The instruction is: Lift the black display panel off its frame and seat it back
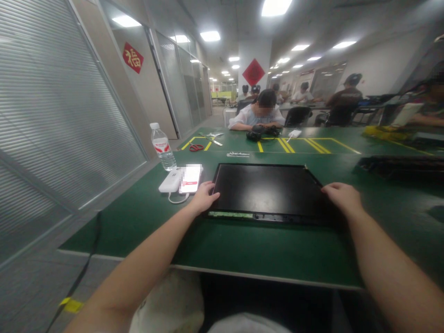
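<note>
A flat black display panel [268,189] lies between my hands, over the green table. A green circuit strip [231,215] runs along the left part of its near edge. My left hand [205,198] grips the panel's left edge, thumb on top and fingers partly hidden. At the opposite edge, my right hand [343,196] is closed on the panel, its fingertips pinching the frame. Whether the panel rests fully on the table or is slightly lifted, I cannot tell.
Left of the panel are a lit phone [190,179], a white power bank [169,180] with a cable, and a water bottle [162,147]. Red-handled scissors [196,148] lie farther back. A person [258,111] sits across the green table [138,226]; a dark object [398,164] lies right.
</note>
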`<action>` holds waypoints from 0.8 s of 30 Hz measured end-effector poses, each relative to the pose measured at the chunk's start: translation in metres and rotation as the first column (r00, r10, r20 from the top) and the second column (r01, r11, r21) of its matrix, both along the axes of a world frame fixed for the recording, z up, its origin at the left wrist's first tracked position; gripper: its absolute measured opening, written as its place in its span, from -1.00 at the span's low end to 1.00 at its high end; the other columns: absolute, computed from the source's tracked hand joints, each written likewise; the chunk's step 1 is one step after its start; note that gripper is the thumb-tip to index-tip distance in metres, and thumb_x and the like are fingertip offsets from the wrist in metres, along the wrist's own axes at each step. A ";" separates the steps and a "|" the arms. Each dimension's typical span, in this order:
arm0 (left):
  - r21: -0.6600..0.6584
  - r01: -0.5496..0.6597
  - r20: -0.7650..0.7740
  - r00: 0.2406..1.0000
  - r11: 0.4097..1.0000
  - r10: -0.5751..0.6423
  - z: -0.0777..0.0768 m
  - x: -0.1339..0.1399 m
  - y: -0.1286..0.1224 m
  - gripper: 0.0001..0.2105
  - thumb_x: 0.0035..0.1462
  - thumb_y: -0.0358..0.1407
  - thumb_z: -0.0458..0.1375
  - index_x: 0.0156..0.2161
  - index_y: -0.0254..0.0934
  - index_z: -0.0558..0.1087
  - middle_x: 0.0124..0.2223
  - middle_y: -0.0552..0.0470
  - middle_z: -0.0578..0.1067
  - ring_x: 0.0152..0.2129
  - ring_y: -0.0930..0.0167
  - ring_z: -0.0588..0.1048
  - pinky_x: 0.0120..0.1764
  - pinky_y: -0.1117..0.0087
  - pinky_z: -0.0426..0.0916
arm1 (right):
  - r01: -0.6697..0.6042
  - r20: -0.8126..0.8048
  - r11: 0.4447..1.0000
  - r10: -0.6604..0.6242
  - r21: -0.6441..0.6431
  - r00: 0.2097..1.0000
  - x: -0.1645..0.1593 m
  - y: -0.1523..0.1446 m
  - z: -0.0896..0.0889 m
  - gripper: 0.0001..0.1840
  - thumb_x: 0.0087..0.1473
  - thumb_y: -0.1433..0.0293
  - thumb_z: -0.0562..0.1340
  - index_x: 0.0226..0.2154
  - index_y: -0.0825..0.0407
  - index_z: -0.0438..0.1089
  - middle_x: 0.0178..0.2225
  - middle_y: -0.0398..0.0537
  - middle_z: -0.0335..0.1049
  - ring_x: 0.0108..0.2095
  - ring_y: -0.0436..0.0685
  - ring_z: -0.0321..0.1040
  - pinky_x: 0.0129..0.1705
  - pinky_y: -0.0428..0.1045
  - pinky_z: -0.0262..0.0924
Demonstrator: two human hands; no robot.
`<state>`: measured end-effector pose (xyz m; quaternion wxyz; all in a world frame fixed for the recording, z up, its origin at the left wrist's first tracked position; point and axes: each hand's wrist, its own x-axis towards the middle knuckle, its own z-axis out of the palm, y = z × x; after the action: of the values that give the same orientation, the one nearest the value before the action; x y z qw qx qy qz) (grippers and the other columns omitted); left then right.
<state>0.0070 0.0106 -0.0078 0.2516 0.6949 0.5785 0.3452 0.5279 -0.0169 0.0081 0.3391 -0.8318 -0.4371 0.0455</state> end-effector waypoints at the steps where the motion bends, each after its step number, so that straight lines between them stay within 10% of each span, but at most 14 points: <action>1: 0.006 0.004 -0.005 1.000 1.000 -0.004 0.000 0.000 0.000 -0.57 0.13 -0.17 0.42 0.09 -0.26 0.70 0.38 -0.30 0.54 0.42 -0.10 0.44 0.53 -0.14 0.24 | 0.001 0.004 1.000 -0.001 0.014 1.000 0.001 0.001 -0.002 -0.91 -0.03 0.29 0.40 -0.50 -0.09 0.61 -0.41 0.06 0.61 -0.30 0.33 0.53 -0.18 0.13 0.40; 24: 0.070 0.060 -0.232 0.972 0.996 -0.042 0.006 -0.008 -0.006 -0.60 0.23 -0.14 0.31 0.12 -0.26 0.58 0.29 -0.38 0.61 0.35 -0.12 0.50 0.48 -0.12 0.29 | -0.027 0.015 0.999 0.027 -0.034 1.000 -0.008 -0.004 0.002 -0.84 0.08 0.26 0.36 -0.41 -0.08 0.68 -0.30 0.11 0.67 -0.21 0.36 0.57 -0.19 0.11 0.37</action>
<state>-0.0010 0.0049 -0.0018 0.1648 0.7539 0.5721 0.2779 0.5203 -0.0206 0.0098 0.3210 -0.8317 -0.4502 0.0509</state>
